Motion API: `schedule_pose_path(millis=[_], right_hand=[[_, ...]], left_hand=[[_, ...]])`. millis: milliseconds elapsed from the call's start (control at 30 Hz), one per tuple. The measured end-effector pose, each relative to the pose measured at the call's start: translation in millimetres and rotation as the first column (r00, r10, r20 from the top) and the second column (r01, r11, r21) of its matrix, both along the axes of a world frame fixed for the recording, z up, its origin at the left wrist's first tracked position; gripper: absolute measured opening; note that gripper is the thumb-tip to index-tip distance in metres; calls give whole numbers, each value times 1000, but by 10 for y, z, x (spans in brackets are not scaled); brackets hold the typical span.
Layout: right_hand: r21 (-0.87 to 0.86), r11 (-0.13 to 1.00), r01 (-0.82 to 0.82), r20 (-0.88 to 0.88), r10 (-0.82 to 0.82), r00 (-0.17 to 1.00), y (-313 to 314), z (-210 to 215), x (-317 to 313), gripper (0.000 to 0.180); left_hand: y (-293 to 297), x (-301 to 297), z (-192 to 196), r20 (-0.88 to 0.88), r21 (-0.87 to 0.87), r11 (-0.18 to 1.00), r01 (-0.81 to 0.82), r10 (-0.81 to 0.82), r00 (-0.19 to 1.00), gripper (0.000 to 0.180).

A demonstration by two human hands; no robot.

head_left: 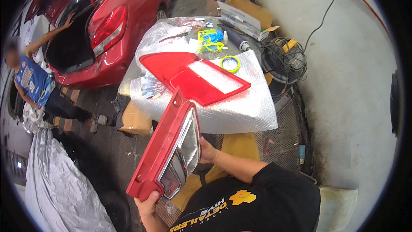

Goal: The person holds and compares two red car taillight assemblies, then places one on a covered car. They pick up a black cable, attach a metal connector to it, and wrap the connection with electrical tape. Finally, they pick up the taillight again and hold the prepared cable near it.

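Note:
A tail light housing (165,146) with a red body and chrome-lined, grey inner sections is held up at a slant in front of me. My left hand (148,202) grips its lower end, the thumb over the red edge. At the other side, my right hand (207,151) holds the housing near its upper half, with the fingers partly hidden behind it. Beyond it, a red tail light lens (171,69) with a pale panel lies on silver bubble foil (253,111) that covers the table. The lens and the housing are apart.
On the table are a roll of yellow-green tape (230,64), clear plastic (154,34) and a dark cylindrical tool (234,38). An open carton (249,15) stands behind. A red car (141,0) with its trunk open and another person (36,75) are at left; coiled cables (285,60) hang at right.

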State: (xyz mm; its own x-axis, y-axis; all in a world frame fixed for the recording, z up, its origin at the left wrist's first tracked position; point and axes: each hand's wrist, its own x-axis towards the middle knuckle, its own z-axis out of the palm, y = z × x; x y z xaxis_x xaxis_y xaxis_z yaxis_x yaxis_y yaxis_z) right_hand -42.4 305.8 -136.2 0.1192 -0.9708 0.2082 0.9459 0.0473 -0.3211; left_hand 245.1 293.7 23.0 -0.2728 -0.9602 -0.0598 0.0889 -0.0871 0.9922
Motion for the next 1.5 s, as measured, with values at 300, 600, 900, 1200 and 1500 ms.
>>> schedule_pose_path(millis=[300, 600, 900, 1200, 1500], right_hand=[[30, 999, 39, -60, -38, 998, 18, 82, -53, 91], [-50, 999, 22, -48, -24, 999, -21, 5, -27, 93], [114, 992, -48, -26, 51, 998, 6, 289, 13, 85], [109, 966, -235, -433, 259, 863, -171, 1207, -222, 94], [272, 897, -348, -603, 441, 665, 602, 233, -581, 70]], left_hand=[[-7, 7, -5, -42, 0, 998, 56, -56, 998, 80], [9, 46, -19, -10, 1, 997, 74, -74, 997, 86], [-29, 83, 20, 30, 5, 997, -79, 79, 996, 78], [-953, 226, 832, -159, 50, 985, -165, 171, 972, 53], [-2526, -447, 2243, -32, -162, 984, -77, 72, 997, 45]])
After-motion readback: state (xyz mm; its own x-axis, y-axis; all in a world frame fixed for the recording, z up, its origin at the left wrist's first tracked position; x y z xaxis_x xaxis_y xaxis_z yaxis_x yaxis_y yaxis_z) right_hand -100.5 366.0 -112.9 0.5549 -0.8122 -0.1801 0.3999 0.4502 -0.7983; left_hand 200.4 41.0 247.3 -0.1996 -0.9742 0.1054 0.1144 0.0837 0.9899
